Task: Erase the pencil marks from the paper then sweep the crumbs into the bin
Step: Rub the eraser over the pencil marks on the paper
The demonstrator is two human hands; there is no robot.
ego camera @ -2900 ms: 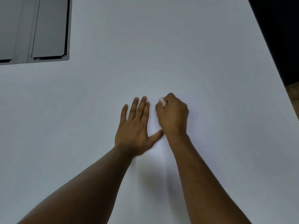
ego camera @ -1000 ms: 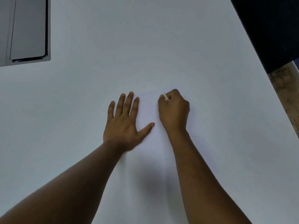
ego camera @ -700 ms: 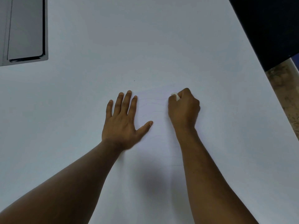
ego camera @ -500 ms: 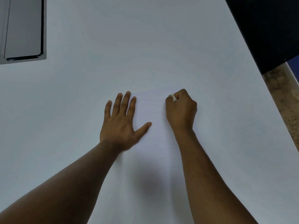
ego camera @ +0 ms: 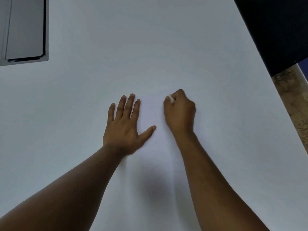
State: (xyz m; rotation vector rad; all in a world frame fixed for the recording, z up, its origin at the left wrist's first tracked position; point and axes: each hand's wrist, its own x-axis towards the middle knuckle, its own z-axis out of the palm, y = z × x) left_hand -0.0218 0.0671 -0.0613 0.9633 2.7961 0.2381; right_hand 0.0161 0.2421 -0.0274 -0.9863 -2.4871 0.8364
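Erasing step — right hand [ego camera: 179,112] clamped on eraser [ego camera: 170,98], left hand [ego camera: 125,124] flat, grip apart, pinning paper [ego camera: 150,112]. Next: more rubbing, steady pressure.

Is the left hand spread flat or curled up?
Spread flat: the left hand lies palm down on the paper, fingers extended, thumb angled out.

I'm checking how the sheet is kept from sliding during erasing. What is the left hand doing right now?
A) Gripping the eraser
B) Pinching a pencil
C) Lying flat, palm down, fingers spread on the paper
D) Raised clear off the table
C: the left hand lies palm down with fingers spread on the paper, while the right hand pinches the white eraser.
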